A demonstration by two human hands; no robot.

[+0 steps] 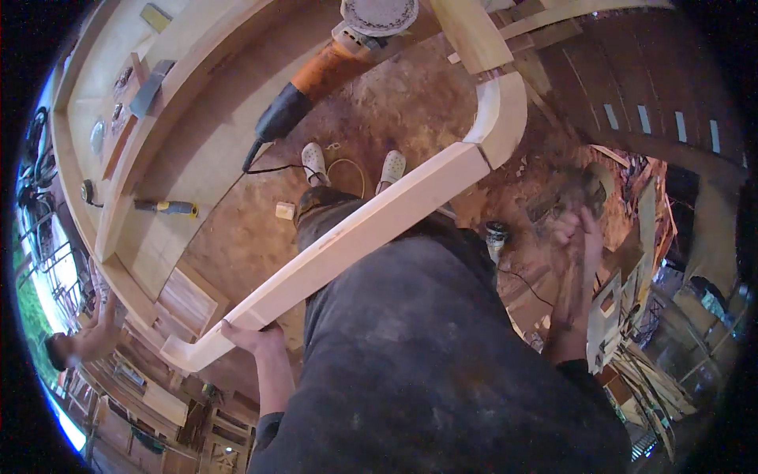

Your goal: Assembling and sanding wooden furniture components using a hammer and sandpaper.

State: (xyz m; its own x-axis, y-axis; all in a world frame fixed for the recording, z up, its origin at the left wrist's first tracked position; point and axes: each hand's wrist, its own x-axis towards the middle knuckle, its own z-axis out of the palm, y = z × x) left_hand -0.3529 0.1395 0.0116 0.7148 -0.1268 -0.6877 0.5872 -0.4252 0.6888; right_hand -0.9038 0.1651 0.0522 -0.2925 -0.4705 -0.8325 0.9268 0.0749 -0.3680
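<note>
A long pale wooden rail (363,233) slants across my body, with a curved end piece (505,118) joined at its upper right. Its lower left end also bends round. My left hand (257,338) grips the rail near that lower left bend, thumb on top and fingers beneath. Off to the right, away from the rail, my right hand (576,227) is smeared by motion. Its fingers look curled round something beside a dark, blurred round shape (598,188); its kind cannot be made out. The rail's upper right end meets a flat wooden board (471,33).
An orange and black angle grinder (320,75) with a round sanding disc lies ahead, its cord trailing to the floor. A large curved wooden frame (126,178) fills the left, with a yellow-grey tool (166,207) inside. Another person (91,336) is at far left. Stacked timber (647,387) stands right.
</note>
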